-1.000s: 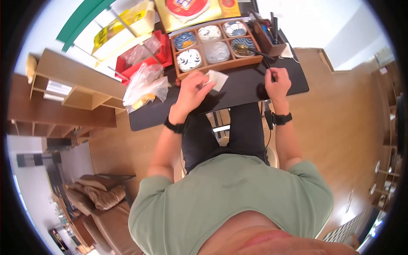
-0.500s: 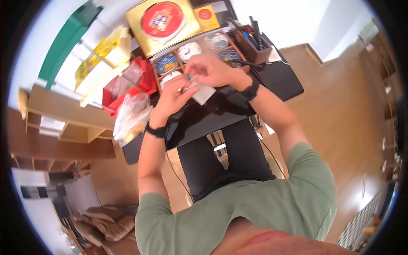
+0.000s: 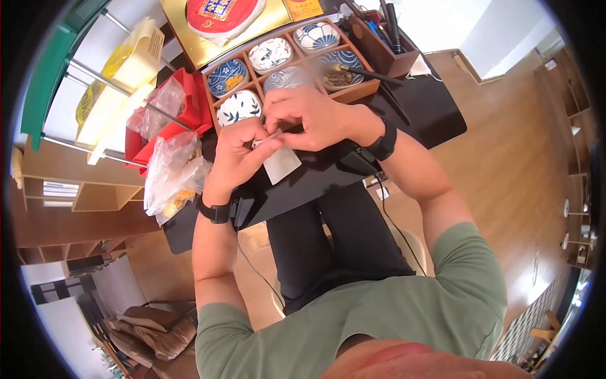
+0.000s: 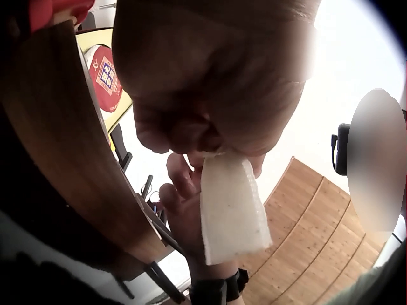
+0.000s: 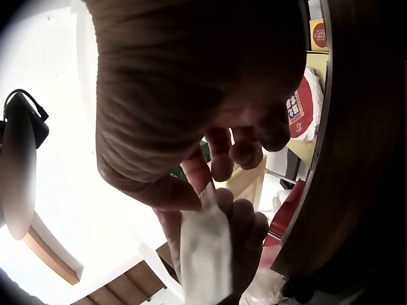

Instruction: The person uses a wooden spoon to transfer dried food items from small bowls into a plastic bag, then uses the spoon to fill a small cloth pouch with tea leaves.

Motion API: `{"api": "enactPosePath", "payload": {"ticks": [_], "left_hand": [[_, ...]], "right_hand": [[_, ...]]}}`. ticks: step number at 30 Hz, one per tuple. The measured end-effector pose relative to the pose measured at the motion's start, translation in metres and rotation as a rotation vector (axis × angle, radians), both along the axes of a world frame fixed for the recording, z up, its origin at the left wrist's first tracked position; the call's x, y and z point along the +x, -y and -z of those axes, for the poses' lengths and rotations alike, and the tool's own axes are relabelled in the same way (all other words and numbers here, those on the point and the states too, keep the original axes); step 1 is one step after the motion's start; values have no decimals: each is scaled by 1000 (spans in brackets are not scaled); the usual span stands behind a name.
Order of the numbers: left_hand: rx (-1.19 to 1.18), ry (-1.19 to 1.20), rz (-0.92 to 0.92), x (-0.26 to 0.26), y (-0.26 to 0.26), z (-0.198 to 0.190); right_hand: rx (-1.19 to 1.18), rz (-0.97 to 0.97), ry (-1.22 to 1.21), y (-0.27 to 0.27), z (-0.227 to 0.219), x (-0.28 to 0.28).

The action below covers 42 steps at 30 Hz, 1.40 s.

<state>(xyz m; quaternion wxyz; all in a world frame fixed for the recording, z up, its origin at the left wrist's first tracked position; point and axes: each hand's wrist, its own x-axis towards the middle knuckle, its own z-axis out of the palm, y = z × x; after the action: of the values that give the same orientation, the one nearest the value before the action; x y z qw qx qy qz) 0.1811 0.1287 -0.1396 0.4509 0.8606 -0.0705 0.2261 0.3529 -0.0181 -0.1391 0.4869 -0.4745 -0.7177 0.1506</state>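
A small white pouch (image 3: 283, 167), flat and thin, hangs from the fingers of both hands above the near side of the black table. My left hand (image 3: 243, 148) pinches its upper edge. From the other side my right hand (image 3: 312, 123) pinches the same edge, thumb and fingertips meeting those of the left. In the left wrist view the pouch (image 4: 232, 210) hangs down with its lower end wide and flat. The right wrist view shows the pouch (image 5: 205, 254) just under the right thumb tip.
Just beyond the hands stands a wooden divided tray (image 3: 265, 82) of patterned bowls. One bowl (image 3: 341, 66) holds brownish dried pieces. A dark stick (image 3: 395, 106) lies right of the tray. Left are a red bin (image 3: 196, 101) and a plastic bag (image 3: 167, 167); a pen box (image 3: 394, 60) stands right.
My right hand has come from the table's right side over to the pouch and now pinches its edge beside the left hand. The left hand keeps hold of the pouch; the head view has shifted.
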Motion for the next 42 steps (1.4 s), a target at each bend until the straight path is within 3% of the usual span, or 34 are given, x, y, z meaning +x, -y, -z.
{"api": "enactPosePath", "payload": {"ticks": [2, 5, 8, 11, 14, 17, 20, 22, 24, 25, 28, 29, 32, 34, 38, 42], "left_hand": [[-1, -20, 26, -1, -6, 3], [-75, 3, 207, -5, -12, 3], [-250, -68, 217, -5, -12, 6], [-166, -110, 169, -5, -4, -2], [-136, -93, 160, 3, -2, -5], [149, 10, 106, 13, -5, -14], [133, -84, 35, 19, -6, -31], [47, -142, 32, 24, -6, -21], [-465, 58, 163, 30, 2, -7], [-538, -25, 189, 26, -2, -4], [-636, -88, 198, 20, 6, 0], [-624, -226, 173, 15, 7, -3], [-608, -289, 210, 14, 16, -3], [-583, -315, 174, 16, 10, 7], [-730, -353, 288, 17, 8, 11], [-607, -418, 309, 19, 5, 20]], "right_hand": [[40, -29, -34, -2, 4, -1], [66, -13, -8, -4, 4, 5], [61, -59, -49, -1, -4, 8], [15, -163, -238, -3, 4, 12], [67, -158, -67, -4, 4, 15], [18, -40, -83, 4, -2, 9], [42, 51, -40, 3, -3, 13], [-46, 8, -91, 5, -3, 15], [5, 44, -68, 7, -5, 14], [53, 77, -46, 5, -6, 13], [139, 102, 7, 6, -4, 22], [111, 47, -151, 3, 1, 20], [-44, -27, -155, 11, -10, 17], [-119, -39, -115, 14, -16, 19], [-188, -99, 6, 14, -19, 19], [-246, -153, 87, 11, -16, 19]]}}
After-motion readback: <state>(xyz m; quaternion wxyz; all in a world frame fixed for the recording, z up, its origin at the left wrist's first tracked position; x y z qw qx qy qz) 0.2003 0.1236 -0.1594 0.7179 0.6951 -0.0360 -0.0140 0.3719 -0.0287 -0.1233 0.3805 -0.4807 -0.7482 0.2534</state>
